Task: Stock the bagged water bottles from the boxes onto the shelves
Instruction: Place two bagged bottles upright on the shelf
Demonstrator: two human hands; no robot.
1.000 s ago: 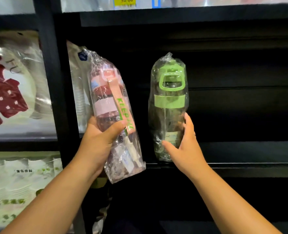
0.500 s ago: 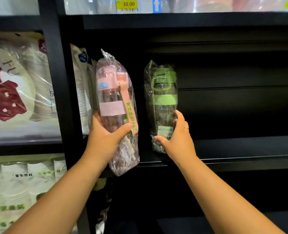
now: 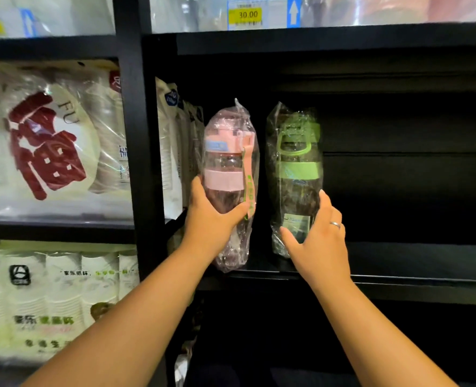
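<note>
A: How are the fingers placed?

B: The pink bagged bottle [image 3: 230, 180] is clasped by the left hand [image 3: 211, 219], thumb across the front, fingers wrapped behind. The right hand [image 3: 318, 241] is spread against the green bagged bottle [image 3: 297, 174]; thumb and fingertips are laid on its bag, but whether it is truly gripped or only steadied cannot be told.

A: What has been altered in the last second?

B: The pink bottle, tilted and held low in front of the shelf [image 3: 399, 261] a second ago, has been brought upright and moved in beside the green one, its bag bottom now just at the shelf edge. The green bottle has been pushed deeper and stands on the shelf. It is judged that the green one is nearly placed and the pink one is about to be set down.

A: Can any writing be read?

B: A yellow price tag [image 3: 246, 14] marked "30.00" is seen above, beside a white arrow on blue. Green letters run down the pink strap [image 3: 248, 177] but are blurred. The paper cup packs [image 3: 49, 141] to the left carry a large red character and "FU".
</note>
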